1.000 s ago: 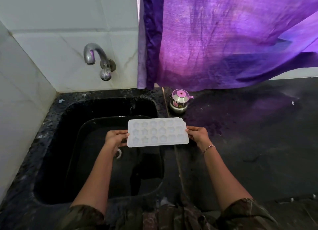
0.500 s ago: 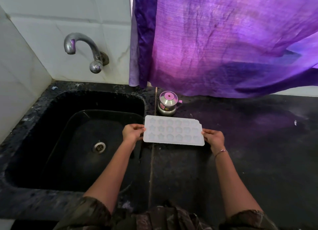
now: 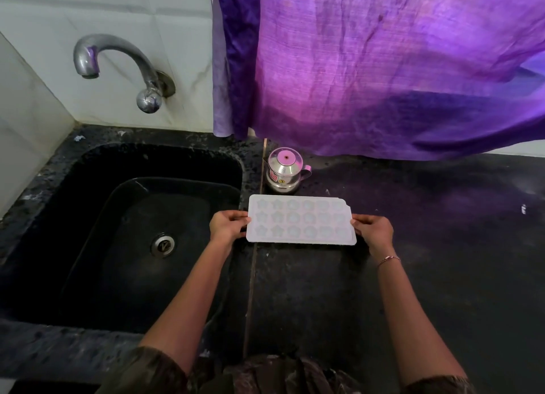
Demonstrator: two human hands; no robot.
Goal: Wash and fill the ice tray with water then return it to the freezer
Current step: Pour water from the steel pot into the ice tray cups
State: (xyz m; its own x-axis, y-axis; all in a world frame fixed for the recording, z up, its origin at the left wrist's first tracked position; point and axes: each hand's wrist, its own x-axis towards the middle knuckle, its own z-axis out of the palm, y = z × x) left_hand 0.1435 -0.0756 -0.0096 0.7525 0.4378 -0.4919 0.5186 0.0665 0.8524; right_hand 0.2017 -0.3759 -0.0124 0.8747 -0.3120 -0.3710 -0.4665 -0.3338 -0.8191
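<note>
A white ice tray [image 3: 300,220] with star and flower shaped cells is level over the black counter, just right of the sink. My left hand [image 3: 227,225] grips its left short edge and my right hand [image 3: 374,229] grips its right short edge. Whether the tray touches the counter I cannot tell. The black sink [image 3: 88,187] lies to the left, with a steel drain [image 3: 162,244] in its floor. A curved steel tap [image 3: 118,66] comes out of the tiled wall above the sink; no water runs from it.
A small steel pot with a pink lid [image 3: 285,169] stands on the counter just behind the tray. A purple curtain [image 3: 383,69] hangs over the counter's back. Black counter [image 3: 442,261] stretches to the right. White tiled walls close the left and back.
Both hands have carried the tray to the right, from above the sink basin to over the counter beside it, and a little lower. The grip on both ends is unchanged.
</note>
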